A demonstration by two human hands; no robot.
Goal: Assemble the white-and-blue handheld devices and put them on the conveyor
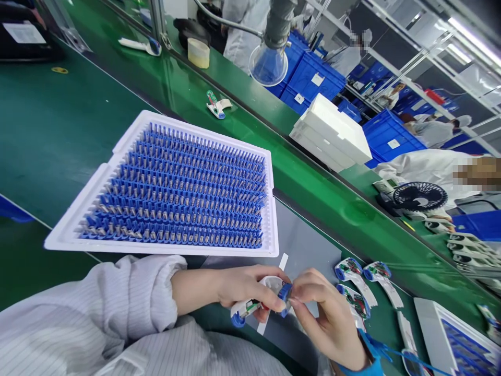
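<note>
White device (246,308) in left hand (246,286), right hand (329,316) apparently touching it.

A parts tray (275,224) is set on the bench (78,109) at left. Nearer, a unit (238,318) is held between the left hand (245,286) and right hand (329,318), above a mat (313,235). Loose units (348,268) are laid at right, beside a second tray (433,331). Boxes (332,130) are stacked beyond the belt (321,209).

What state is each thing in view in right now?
White and blue plastic housing with green circuit board: open, in the left hand.
Right hand: fingertips at that housing's blue end, grip unclear.
White plastic tray: uncovered, lined with rows of blue plastic pieces.
Blue wrist strap: worn on the right wrist.
Three similar housings beside the right hand: open.
Black round fan: spinning or not, cannot tell.
</note>
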